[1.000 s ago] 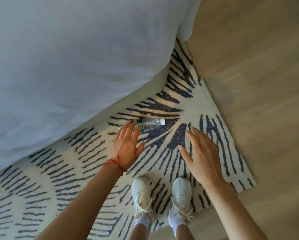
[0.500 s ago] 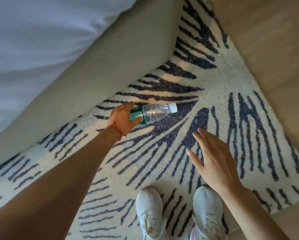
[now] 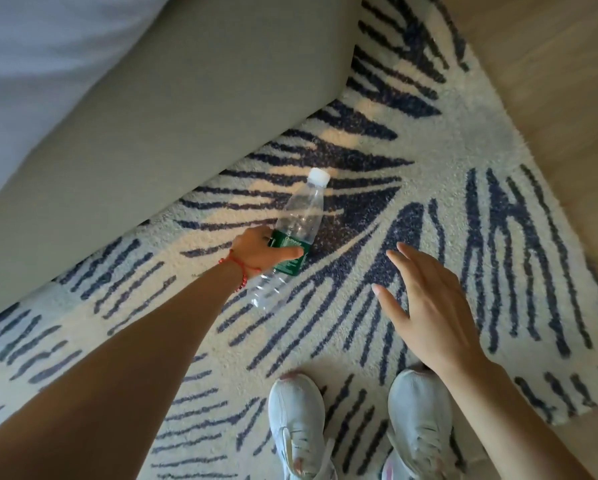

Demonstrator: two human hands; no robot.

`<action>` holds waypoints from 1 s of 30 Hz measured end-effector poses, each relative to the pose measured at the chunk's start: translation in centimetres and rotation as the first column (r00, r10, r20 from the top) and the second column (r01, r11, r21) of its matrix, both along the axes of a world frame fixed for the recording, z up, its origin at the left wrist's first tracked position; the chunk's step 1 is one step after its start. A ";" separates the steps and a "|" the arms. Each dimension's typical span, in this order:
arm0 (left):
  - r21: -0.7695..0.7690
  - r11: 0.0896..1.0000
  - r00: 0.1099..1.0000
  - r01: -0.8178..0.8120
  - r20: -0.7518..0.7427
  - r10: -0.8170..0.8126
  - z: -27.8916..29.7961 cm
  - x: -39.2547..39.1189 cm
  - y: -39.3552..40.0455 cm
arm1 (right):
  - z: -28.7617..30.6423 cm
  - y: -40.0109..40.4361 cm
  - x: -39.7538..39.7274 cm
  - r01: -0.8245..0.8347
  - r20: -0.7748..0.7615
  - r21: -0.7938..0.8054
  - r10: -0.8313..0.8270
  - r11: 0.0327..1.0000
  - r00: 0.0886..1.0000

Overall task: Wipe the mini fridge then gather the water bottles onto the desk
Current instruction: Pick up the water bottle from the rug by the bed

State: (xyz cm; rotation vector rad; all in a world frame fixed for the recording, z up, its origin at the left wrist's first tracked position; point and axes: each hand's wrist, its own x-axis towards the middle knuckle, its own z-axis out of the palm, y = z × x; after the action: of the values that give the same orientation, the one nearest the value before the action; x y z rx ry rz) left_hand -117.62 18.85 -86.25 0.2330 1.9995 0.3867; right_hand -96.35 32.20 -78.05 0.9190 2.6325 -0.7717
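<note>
While the left hand (image 3: 260,250) closes its fingers and thumb around the green label band of the clear plastic water bottle with a white cap (image 3: 299,221), the step in hand reads as the gathering stage: one bottle is being taken from the floor. The bottle sits tilted, cap pointing away from the person, over the cream rug with dark blue brush-stroke pattern (image 3: 446,220), just beside the grey-green upholstered base (image 3: 173,126) under white bedding (image 3: 31,57). Whether its lower end touches the rug cannot be told. The right hand (image 3: 425,306) hovers open, fingers spread, holding nothing, near the bottle but apart from it.

The next move calls for raising the bottle clear, standing upright, and carrying it to the desk; the free hand could take a further bottle.

Neither desk nor mini fridge is in view. No other bottles show. The label text is too small to read. The left palm is hidden behind the bottle. White trainers (image 3: 297,427) are cut off by the lower edge.
</note>
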 end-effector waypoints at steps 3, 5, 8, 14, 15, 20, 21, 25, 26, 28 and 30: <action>0.030 0.995 0.992 -0.098 0.086 0.095 0.6 2.2 -0.5 | 0.6 0.4 0.2 -0.018 -0.001 0.016 0.018 1.000 1.000; 0.066 0.971 0.966 -0.232 0.135 0.221 1.6 3.7 -1.0 | 1.3 0.7 0.5 -0.013 -0.001 0.020 0.013 1.000 1.000; 0.107 0.896 0.895 -0.431 0.177 0.410 4.0 5.5 -1.7 | 2.7 1.4 0.7 -0.026 0.001 0.028 0.026 0.999 1.000; 0.140 0.809 0.815 -0.571 0.215 0.538 12.8 8.7 -3.1 | 9.1 1.7 1.0 -0.009 -0.007 0.019 0.009 1.000 1.000; 0.151 0.817 0.826 -0.557 0.195 0.528 14.5 9.0 -3.2 | 10.5 1.7 0.9 -0.019 -0.012 0.023 0.019 1.000 1.000; 0.211 0.738 0.768 -0.641 0.171 0.618 24.0 9.9 -3.9 | 18.6 1.9 -0.2 -0.103 -0.061 0.059 0.106 0.993 0.992; 0.217 0.704 0.737 -0.676 0.188 0.649 25.8 10.1 -4.0 | 20.3 2.0 -0.3 -0.129 -0.070 0.072 0.134 0.989 0.988; 0.222 0.604 0.643 -0.765 0.241 0.726 32.8 11.1 -4.4 | 26.6 2.5 -1.0 -0.196 -0.092 0.107 0.206 0.975 0.974; 0.218 0.574 0.614 -0.790 0.259 0.746 34.4 11.3 -4.5 | 28.1 2.6 -1.3 -0.203 -0.103 0.122 0.216 0.971 0.971; 0.232 0.538 0.586 -0.810 0.271 0.764 37.3 11.5 -4.7 | 30.9 2.7 -1.8 -0.215 -0.121 0.155 0.235 0.964 0.964; 0.255 0.520 0.577 -0.815 0.267 0.772 39.9 11.6 -5.0 | 33.6 2.5 -2.4 -0.233 -0.135 0.173 0.257 0.957 0.957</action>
State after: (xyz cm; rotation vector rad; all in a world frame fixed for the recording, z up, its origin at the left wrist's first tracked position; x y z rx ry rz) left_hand -106.03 13.89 -46.39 -0.5361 1.7864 1.3376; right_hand -98.80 34.75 -44.44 0.5681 2.9056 -0.6048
